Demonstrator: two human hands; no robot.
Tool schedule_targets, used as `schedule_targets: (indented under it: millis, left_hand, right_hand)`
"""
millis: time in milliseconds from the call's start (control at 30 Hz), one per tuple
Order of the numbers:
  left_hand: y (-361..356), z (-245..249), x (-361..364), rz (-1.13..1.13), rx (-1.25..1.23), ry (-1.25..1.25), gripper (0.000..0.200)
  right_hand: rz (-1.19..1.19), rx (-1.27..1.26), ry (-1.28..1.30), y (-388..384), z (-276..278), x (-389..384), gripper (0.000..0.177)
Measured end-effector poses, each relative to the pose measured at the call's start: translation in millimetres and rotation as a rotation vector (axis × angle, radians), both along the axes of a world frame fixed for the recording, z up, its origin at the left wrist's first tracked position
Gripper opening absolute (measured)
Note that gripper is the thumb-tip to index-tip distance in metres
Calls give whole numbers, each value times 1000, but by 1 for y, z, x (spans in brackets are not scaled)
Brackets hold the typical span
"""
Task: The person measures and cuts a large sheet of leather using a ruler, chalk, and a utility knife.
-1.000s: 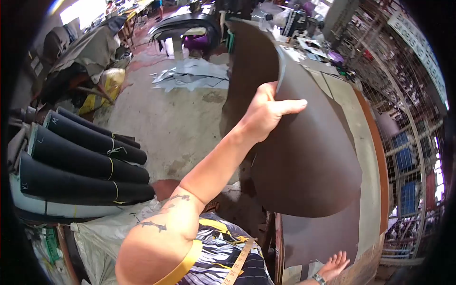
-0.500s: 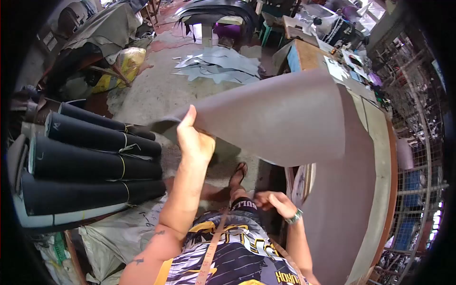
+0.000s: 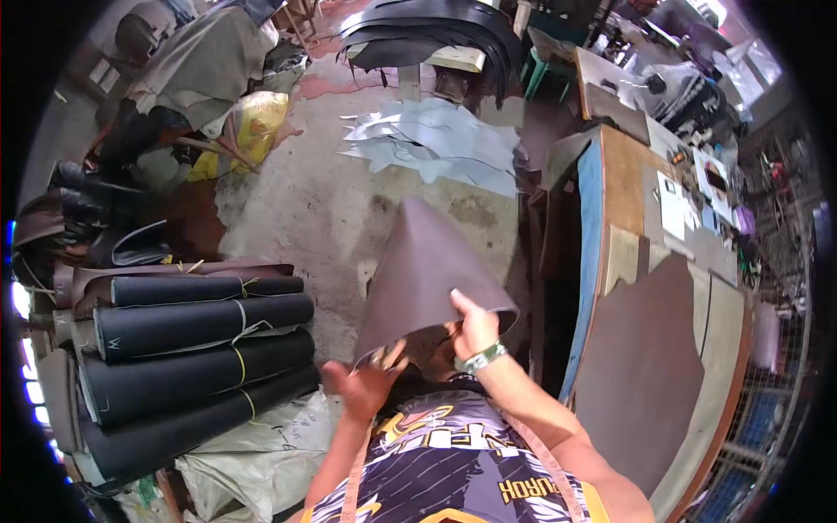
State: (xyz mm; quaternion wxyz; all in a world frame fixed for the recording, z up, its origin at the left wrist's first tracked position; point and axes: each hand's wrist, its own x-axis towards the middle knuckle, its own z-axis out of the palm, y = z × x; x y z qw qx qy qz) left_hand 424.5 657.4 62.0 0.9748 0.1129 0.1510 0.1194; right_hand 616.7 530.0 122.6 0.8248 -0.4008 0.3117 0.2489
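Observation:
A brown leather sheet (image 3: pixel 427 261) hangs curved in front of my body, its peak pointing away over the floor. My right hand (image 3: pixel 475 327) grips its near edge, thumb on top and fingers underneath. At the left end of that edge is my left hand (image 3: pixel 370 379), fingers apart, beside or just touching the leather; the contact is not clear. Another brown leather piece (image 3: pixel 649 375) lies flat on the worktable (image 3: pixel 719 410) to the right. A measuring tape (image 3: pixel 539 449) hangs down over my patterned shirt.
Black rolls tied with string (image 3: pixel 205 327) are stacked at the left, beside a white sack (image 3: pixel 261 444). Pale blue-grey sheets (image 3: pixel 436 144) lie on the floor ahead. A wooden table (image 3: pixel 623 187) stands at the right, and dark hides (image 3: pixel 427 35) hang over a stand ahead.
The held sheet has moved off the table to in front of me and folded into a curve. My right hand has taken its edge; my left hand has come down and loosened its grip.

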Motion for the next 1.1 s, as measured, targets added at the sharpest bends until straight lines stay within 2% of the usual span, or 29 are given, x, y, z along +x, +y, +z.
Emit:
schedule_targets:
  millis: [67,167,200,267,333,400,433,467,500,533,600,667,733,800,833,867,933,967,1100]
  left_hand:
    - [8,-14,-29,147,-50,265,123]
    - [12,-14,-31,367,-227,297,124]
    - [20,-31,-41,367,-301,295,117]
    - [49,-101,-47,374,-460,272,103]
    - [85,-169,-11,99,-316,513,84]
    - [138,-275,25,-369,-736,87,68]
    - [153,-293,59,-252,-592,209,61]
    - [171,-293,109,-201,-436,367,54]
    - [189,-290,162,-173,-273,536,47]
    - [210,-253,221,-213,-102,747,40]
    - [261,-219,308,-355,63,843,30]
    - [314,-255,369,-280,226,858,28]
    - [350,-222,443,-133,491,822,25]
    - [369,-188,513,2,573,720,23]
    - [377,-184,538,30,603,662,25]
    - [385,-182,559,57,632,602,26]
    - [399,-180,590,88,562,524,27]
    - [403,-183,605,103,610,522,27]
    - [409,-235,645,101,623,512,31]
  right_hand:
    - [68,128,79,7,-14,13,32]
    - [91,164,87,25,16,51,36]
    - [93,160,84,31,12,66,34]
    - [109,145,65,38,-2,110,32]
    - [141,147,41,48,-16,154,27]
    - [145,177,109,55,-51,200,25]
    - [120,113,119,63,-59,222,25]
    - [109,-14,128,74,-60,247,26]
    - [54,-35,87,83,-73,274,27]
    - [1,-68,51,86,-92,301,28]
    - [-23,-154,100,82,-133,370,26]
    - [-87,-205,47,87,-164,436,20]
    - [-46,-208,35,77,-217,499,16]
    - [-16,-174,34,84,-234,543,13]
    - [-30,-237,-45,89,-242,561,11]
    - [23,-279,23,90,-243,577,11]
    - [-61,-211,40,106,-240,598,13]
    - [-149,-199,-4,118,-237,606,14]
    - [-200,-161,42,120,-265,631,18]
